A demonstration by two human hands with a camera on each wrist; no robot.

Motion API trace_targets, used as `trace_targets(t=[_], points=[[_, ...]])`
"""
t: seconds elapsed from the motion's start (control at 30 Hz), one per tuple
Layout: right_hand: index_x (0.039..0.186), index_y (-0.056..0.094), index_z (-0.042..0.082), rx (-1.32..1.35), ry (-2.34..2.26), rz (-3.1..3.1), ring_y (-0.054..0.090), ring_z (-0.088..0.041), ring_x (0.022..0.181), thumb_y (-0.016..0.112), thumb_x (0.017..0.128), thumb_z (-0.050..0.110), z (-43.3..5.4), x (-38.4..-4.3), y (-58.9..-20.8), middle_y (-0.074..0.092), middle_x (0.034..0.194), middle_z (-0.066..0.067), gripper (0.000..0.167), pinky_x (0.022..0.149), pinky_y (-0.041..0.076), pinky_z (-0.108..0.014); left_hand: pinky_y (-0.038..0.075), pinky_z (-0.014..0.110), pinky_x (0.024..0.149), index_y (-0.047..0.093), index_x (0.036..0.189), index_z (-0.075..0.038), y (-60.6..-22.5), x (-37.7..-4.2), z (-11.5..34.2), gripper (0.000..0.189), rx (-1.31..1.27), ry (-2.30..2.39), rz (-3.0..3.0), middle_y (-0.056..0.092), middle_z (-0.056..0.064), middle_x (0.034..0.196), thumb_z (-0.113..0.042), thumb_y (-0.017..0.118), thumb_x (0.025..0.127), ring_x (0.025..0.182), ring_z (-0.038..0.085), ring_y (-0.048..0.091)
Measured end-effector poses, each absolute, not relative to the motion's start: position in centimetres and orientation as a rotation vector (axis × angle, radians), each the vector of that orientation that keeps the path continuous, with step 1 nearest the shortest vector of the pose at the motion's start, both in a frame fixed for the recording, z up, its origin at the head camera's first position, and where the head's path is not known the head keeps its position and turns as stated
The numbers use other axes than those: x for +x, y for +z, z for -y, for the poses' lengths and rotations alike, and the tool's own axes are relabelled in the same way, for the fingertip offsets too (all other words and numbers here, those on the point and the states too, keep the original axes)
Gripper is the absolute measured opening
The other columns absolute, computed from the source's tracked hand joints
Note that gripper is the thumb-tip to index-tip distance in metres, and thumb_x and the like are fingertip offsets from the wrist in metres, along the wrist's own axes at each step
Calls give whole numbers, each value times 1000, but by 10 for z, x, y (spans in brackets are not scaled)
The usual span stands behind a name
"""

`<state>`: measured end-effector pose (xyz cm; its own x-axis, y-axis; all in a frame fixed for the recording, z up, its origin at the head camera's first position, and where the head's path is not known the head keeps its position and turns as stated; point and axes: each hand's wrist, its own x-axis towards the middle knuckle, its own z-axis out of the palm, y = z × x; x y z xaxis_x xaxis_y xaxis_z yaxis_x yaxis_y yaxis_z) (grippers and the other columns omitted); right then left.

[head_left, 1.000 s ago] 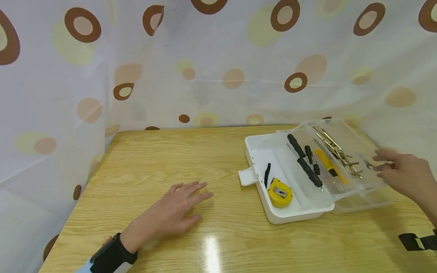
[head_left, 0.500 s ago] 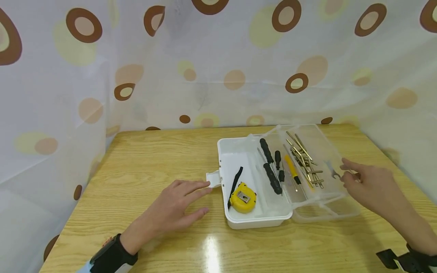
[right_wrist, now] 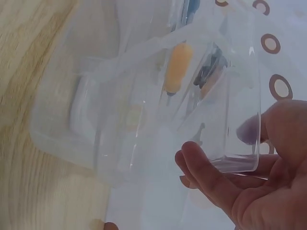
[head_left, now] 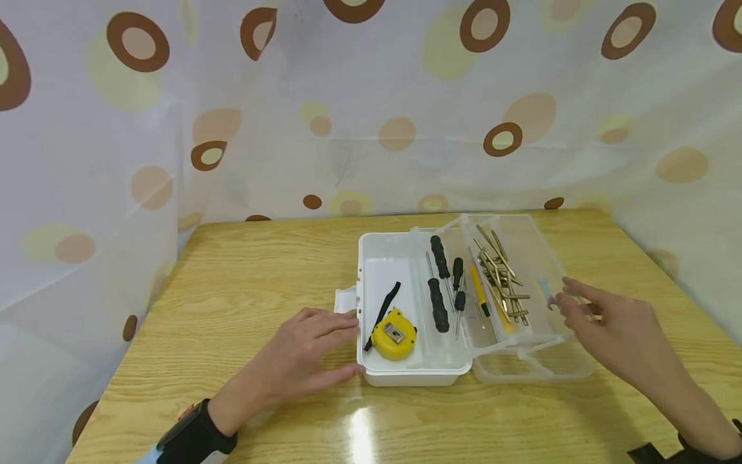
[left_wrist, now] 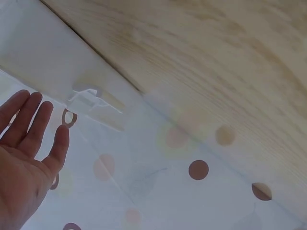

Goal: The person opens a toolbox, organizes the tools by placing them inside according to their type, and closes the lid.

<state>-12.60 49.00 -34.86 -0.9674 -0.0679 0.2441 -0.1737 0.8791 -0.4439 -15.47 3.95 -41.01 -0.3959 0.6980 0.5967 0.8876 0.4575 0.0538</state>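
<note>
A white plastic toolbox [head_left: 377, 258] stands on the table, its latch flap [head_left: 345, 300] out to the left. Inside lie a yellow tape measure [head_left: 397, 338] with a black strap [head_left: 387, 306] and several black-handled screwdrivers [head_left: 438, 309]. A clear tray [head_left: 536, 245] extends to the right, holding brass-coloured hex keys [head_left: 497, 264], a yellow-handled screwdriver [head_left: 478, 287] and a small wrench [head_left: 546, 293]. My right hand [head_left: 620, 328] grips the tray's right edge; in the right wrist view its fingers [right_wrist: 211, 179] wrap that edge. My left hand [head_left: 304, 354] rests its extended fingertips against the toolbox's left wall.
Below the tray, a clear lower compartment [head_left: 533, 367] hangs over the wooden table [head_left: 261, 277]. A patterned curtain [head_left: 348, 96] rises behind the table and along both sides. A black band sits on each wrist.
The toolbox and its clear tray have slid left across the table, with my right hand moving along. My left hand has stayed nearly in place, and its fingertips now meet the toolbox's wall.
</note>
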Motion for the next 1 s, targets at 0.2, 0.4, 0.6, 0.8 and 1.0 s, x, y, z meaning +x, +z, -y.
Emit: trace_targets(t=[0.2,0.4,0.6,0.8,1.0], points=[[142,59,0,122,800,2797,65,15,65,45,109,34,-490,-126,-347,79,94,-21,50,45,43,-26,56,39,99,77,115,-7,-406,-151,-43,45,-1334,-533,2249,76,7,120,-42,81,86,115,21,72],[146,55,2,69,842,2867,71,4,70,39,110,41,-486,-122,-350,76,108,-23,55,51,46,-25,56,40,100,77,116,-8,-401,-146,-43,47,-1319,-515,2307,76,7,123,-43,81,86,118,20,71],[144,58,3,135,881,2823,73,4,72,41,110,37,-478,-120,-345,72,118,-26,51,55,54,-26,56,42,100,76,119,-8,-399,-143,-45,45,-1307,-517,2342,74,7,126,-43,77,90,121,21,70],[142,61,4,211,907,2769,79,-30,79,48,109,34,-455,-118,-338,69,124,-29,47,57,58,-35,56,45,99,76,120,-8,-400,-143,-46,45,-1309,-531,2331,74,7,126,-42,76,91,120,22,70],[145,57,1,330,823,2819,72,-47,105,50,108,38,-431,-117,-332,51,146,-34,53,88,53,-67,56,46,98,76,119,-10,-402,-144,-49,46,-1292,-500,2328,74,6,126,-44,77,89,119,22,70]])
